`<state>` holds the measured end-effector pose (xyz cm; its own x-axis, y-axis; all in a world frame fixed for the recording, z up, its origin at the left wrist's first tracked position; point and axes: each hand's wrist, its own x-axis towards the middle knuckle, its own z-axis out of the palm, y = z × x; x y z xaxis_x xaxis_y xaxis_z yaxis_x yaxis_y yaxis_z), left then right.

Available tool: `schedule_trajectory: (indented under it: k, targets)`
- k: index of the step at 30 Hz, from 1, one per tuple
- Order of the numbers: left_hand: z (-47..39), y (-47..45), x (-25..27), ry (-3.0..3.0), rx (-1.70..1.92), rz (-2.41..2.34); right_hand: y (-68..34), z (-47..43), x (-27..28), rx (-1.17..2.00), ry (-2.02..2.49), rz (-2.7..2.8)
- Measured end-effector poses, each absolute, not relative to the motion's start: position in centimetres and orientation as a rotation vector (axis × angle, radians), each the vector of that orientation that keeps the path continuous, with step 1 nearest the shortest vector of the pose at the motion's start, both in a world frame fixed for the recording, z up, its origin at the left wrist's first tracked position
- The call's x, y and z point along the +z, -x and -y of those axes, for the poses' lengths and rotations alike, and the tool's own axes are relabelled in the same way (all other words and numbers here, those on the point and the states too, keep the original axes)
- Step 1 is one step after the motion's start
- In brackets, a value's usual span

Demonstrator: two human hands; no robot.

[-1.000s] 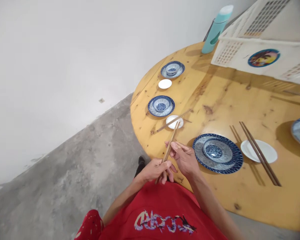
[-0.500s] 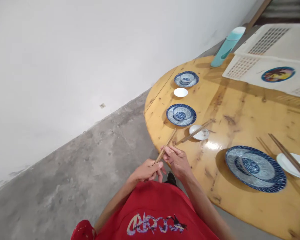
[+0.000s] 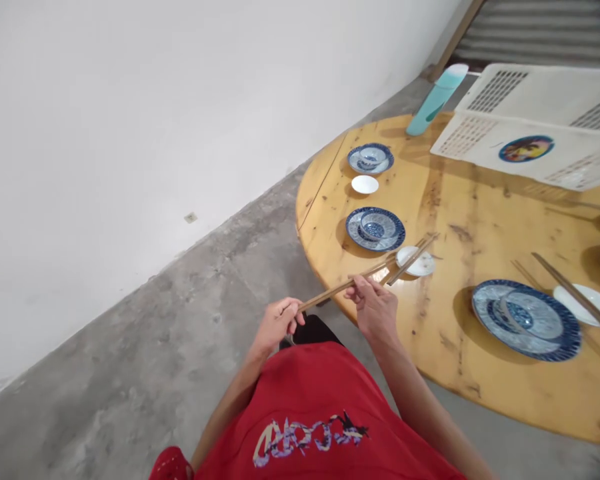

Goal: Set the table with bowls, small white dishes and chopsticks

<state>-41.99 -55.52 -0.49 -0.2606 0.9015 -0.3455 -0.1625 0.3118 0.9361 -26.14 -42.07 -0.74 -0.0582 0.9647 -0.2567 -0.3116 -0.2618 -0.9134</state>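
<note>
Wooden chopsticks stretch between my two hands over the table's near left edge. My left hand is closed round their lower end, while my right hand pinches them farther up. How many sticks I hold I cannot tell. Just past my right hand, another pair of chopsticks rests across a small white dish. Behind that dish stands a blue-patterned plate with a bowl on it.
The round wooden table carries another blue plate with a bowl at right, beside chopsticks on a white dish. At the back are a plate, a white dish, a turquoise bottle and a white crate.
My hands have moved apart along the chopsticks, which now lie at a flatter angle. My right hand has shifted right, closer to the small dish. The view has turned slightly.
</note>
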Motion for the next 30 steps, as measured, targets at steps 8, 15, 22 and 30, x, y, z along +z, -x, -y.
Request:
schedule_trajectory:
  k: [8, 15, 22, 30]
  targets:
    - [50.4, 46.6, -2.7, -0.655, 1.24, -1.521, 31.6, 38.0, -1.5, 1.492, 1.189, 0.76]
    - [44.1, 52.4, -2.0, -0.725, 1.08, -1.614, 37.1, 32.1, -2.7, 1.507, 1.226, 0.689]
    - [37.2, 56.9, -2.1, -0.803, 0.981, -1.604, 40.7, 26.0, -2.5, 1.486, 1.231, 0.601]
    - [30.4, 58.9, -2.8, -0.906, 0.804, -1.449, 41.0, 21.7, -3.1, 1.337, 1.304, 0.512]
